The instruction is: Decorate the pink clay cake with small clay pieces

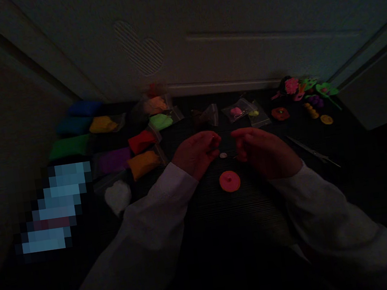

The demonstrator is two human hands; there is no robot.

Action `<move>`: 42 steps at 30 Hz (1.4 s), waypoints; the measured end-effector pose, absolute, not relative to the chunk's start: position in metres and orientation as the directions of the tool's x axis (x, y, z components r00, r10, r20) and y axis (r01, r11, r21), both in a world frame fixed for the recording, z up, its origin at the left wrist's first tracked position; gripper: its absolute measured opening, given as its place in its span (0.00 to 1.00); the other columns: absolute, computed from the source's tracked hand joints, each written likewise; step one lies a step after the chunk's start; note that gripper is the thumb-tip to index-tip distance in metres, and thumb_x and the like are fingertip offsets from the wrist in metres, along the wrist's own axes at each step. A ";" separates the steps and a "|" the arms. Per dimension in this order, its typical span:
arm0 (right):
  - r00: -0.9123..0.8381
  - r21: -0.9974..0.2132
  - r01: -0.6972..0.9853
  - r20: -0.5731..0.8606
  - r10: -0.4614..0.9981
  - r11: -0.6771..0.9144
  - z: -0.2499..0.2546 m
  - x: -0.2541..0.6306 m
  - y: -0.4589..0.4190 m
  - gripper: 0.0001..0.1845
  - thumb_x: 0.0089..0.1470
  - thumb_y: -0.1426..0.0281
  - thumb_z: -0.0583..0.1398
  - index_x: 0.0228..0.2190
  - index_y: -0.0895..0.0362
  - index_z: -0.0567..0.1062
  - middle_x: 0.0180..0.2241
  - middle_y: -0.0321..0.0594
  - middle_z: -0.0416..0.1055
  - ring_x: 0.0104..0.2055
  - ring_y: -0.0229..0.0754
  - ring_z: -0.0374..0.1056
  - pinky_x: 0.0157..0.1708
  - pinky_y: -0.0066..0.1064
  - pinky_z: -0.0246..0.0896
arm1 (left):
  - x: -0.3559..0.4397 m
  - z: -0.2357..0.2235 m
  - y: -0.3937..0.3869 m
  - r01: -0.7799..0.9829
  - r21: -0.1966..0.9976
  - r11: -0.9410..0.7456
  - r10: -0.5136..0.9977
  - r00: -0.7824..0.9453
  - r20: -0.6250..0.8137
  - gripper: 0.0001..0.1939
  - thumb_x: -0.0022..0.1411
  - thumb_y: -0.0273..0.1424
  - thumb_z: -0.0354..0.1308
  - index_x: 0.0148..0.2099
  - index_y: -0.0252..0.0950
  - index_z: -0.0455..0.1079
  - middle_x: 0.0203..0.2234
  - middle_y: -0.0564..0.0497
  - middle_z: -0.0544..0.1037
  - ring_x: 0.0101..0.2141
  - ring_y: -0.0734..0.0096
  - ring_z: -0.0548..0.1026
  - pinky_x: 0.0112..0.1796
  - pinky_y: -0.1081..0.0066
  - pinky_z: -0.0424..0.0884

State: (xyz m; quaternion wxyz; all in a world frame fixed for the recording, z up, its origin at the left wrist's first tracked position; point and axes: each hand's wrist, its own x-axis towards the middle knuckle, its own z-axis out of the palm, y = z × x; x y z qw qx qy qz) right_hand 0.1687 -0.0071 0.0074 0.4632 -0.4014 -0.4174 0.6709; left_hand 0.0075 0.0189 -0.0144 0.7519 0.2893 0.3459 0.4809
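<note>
In the dim head view my left hand (pixel 200 153) hovers over the dark table with its fingers curled toward the thumb. Whatever lies in that grip, if anything, is too dark to make out. Opposite it, a short gap away, my right hand (pixel 264 149) is also curled, its fingertips close to the thumb, and its contents cannot be told. Between the hands sits a small whitish piece (pixel 223 155). Just below, on the tabletop, lies a flat pink disc (pixel 230 181) with an orange edge and a small raised dot at its middle. Neither hand touches the disc.
Bags of coloured clay stand at left, among them an orange bag (pixel 145 164), a purple bag (pixel 114 161) and a white bag (pixel 118 197). Scissors (pixel 313 151) lie right of my right hand. Small clay flowers (pixel 292 85) gather at the back right, before a pale panel (pixel 239 61).
</note>
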 end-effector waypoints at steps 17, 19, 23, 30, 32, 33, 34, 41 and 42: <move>-0.282 -0.549 0.585 0.553 0.784 0.597 -0.003 0.162 -0.012 0.13 0.53 0.70 0.55 0.41 0.51 0.74 0.36 0.39 0.73 0.40 0.38 0.68 0.40 0.33 0.64 | 0.011 -0.024 0.016 -0.434 0.826 0.358 0.909 0.365 -0.202 0.10 0.39 0.32 0.67 0.26 0.34 0.73 0.21 0.53 0.74 0.25 0.77 0.71 0.31 0.70 0.68; -0.280 -0.547 0.591 0.550 0.787 0.593 -0.003 0.163 -0.013 0.13 0.53 0.70 0.56 0.40 0.52 0.74 0.36 0.40 0.74 0.40 0.38 0.68 0.40 0.33 0.64 | 0.011 -0.023 0.016 -0.443 0.822 0.358 0.908 0.369 -0.197 0.10 0.41 0.34 0.66 0.25 0.34 0.73 0.20 0.53 0.74 0.24 0.78 0.70 0.31 0.70 0.68; -0.258 -0.563 0.593 0.545 0.798 0.576 -0.002 0.164 -0.013 0.11 0.53 0.71 0.56 0.38 0.55 0.75 0.36 0.41 0.74 0.41 0.39 0.69 0.42 0.33 0.63 | 0.011 -0.022 0.016 -0.461 0.806 0.372 0.907 0.366 -0.209 0.11 0.46 0.37 0.63 0.25 0.33 0.71 0.22 0.53 0.74 0.24 0.80 0.70 0.30 0.72 0.67; -0.200 -0.540 0.600 0.614 0.763 0.591 -0.001 0.164 -0.010 0.04 0.50 0.69 0.59 0.30 0.54 0.74 0.30 0.37 0.74 0.34 0.38 0.68 0.35 0.32 0.64 | 0.008 -0.019 0.018 -0.473 0.778 0.415 0.887 0.400 -0.230 0.10 0.43 0.35 0.65 0.26 0.32 0.74 0.22 0.52 0.75 0.24 0.80 0.69 0.26 0.76 0.64; -0.191 -0.529 0.598 0.636 0.748 0.602 -0.002 0.164 -0.009 0.03 0.48 0.69 0.60 0.28 0.55 0.73 0.28 0.36 0.73 0.33 0.37 0.68 0.33 0.31 0.63 | 0.007 -0.018 0.018 -0.495 0.763 0.415 0.891 0.390 -0.231 0.11 0.42 0.34 0.65 0.26 0.30 0.74 0.22 0.52 0.75 0.24 0.81 0.69 0.26 0.77 0.63; -0.191 -0.523 0.599 0.642 0.742 0.607 -0.003 0.164 -0.009 0.03 0.48 0.69 0.60 0.28 0.55 0.73 0.28 0.36 0.73 0.32 0.36 0.68 0.33 0.30 0.63 | 0.007 -0.018 0.019 -0.504 0.757 0.417 0.893 0.384 -0.236 0.10 0.42 0.34 0.65 0.26 0.30 0.74 0.22 0.52 0.75 0.23 0.81 0.69 0.26 0.78 0.63; -0.195 -0.517 0.601 0.644 0.740 0.609 -0.003 0.165 -0.009 0.03 0.48 0.69 0.60 0.28 0.56 0.73 0.28 0.36 0.73 0.32 0.36 0.67 0.33 0.29 0.63 | 0.007 -0.017 0.018 -0.511 0.751 0.418 0.894 0.377 -0.241 0.10 0.42 0.33 0.64 0.26 0.30 0.74 0.22 0.52 0.75 0.23 0.81 0.69 0.26 0.78 0.63; -0.238 -0.502 0.646 0.583 0.777 0.575 -0.004 0.171 -0.013 0.03 0.51 0.71 0.58 0.29 0.56 0.72 0.28 0.36 0.73 0.33 0.37 0.68 0.34 0.31 0.63 | 0.008 -0.014 0.017 -0.552 0.729 0.405 0.911 0.315 -0.267 0.08 0.44 0.31 0.62 0.24 0.30 0.74 0.21 0.51 0.75 0.23 0.80 0.68 0.25 0.77 0.60; -0.239 -0.503 0.654 0.571 0.785 0.565 -0.004 0.171 -0.014 0.02 0.50 0.71 0.59 0.28 0.55 0.72 0.28 0.36 0.73 0.33 0.37 0.68 0.34 0.31 0.64 | 0.008 -0.014 0.017 -0.565 0.721 0.400 0.914 0.304 -0.269 0.08 0.44 0.31 0.61 0.24 0.30 0.74 0.22 0.51 0.75 0.23 0.80 0.68 0.25 0.77 0.60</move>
